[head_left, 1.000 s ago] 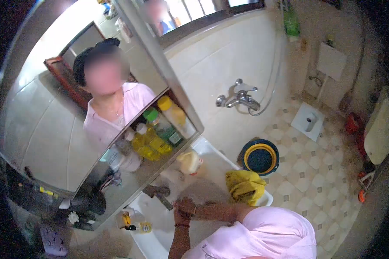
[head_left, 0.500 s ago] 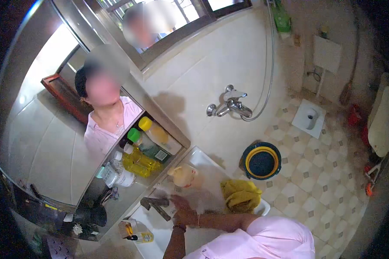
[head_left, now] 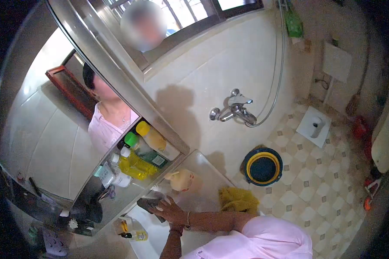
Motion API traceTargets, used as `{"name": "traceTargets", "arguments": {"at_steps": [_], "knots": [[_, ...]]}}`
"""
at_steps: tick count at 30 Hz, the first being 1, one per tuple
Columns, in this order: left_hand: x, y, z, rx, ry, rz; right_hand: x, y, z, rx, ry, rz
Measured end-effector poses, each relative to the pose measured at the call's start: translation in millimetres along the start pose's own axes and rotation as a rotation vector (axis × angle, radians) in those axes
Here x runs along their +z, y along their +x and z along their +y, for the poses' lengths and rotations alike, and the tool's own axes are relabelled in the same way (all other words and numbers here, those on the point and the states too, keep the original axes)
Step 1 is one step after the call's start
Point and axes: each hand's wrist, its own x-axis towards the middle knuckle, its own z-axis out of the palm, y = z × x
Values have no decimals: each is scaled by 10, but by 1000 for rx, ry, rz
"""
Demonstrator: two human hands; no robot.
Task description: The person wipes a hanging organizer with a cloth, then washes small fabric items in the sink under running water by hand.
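My right hand [head_left: 173, 210] lies over the dark tap [head_left: 150, 203] on the white washbasin [head_left: 138, 216], its fingers spread and touching the tap's top. A light bracelet circles that wrist. Below it, my left hand [head_left: 176, 226] is mostly covered by the right one; its wrist wears a dark band and its fingers do not show. A cream pump bottle [head_left: 180, 181] stands on the basin ledge just beyond the hands. On the near side of the tap is a small bottle of yellow liquid [head_left: 139, 235].
Several bottles [head_left: 136, 164] line the shelf under the mirror [head_left: 52, 129]. A mustard-coloured towel [head_left: 237, 200] hangs at the basin's right end. On the tiled floor sits a blue and yellow bucket [head_left: 263, 167]. A wall mixer tap [head_left: 237, 110] and squat toilet [head_left: 314, 126] are farther off.
My right hand has risen from beside the tap spout onto the top of the tap, its fingers spreading. The left hand is now largely behind it. The view has shifted slightly.
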Motion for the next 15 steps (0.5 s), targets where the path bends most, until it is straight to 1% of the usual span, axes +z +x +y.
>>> {"name": "traceTargets", "arguments": {"at_steps": [2, 6, 8, 12, 15], "knots": [[-16, 17, 8, -6, -2, 0, 71, -47, -6, 20, -155, 56], [-42, 25, 24, -17, -11, 1, 19, -2, -56, 47, -111, -26], [-49, 32, 28, -19, -11, 2, -39, 30, -48, 18, -58, 128], [-48, 37, 29, -18, -14, -1, -113, 63, -92, 30, -32, 128], [-34, 6, 9, -19, -17, -4, -111, 71, -124, 75, -98, 73]]}}
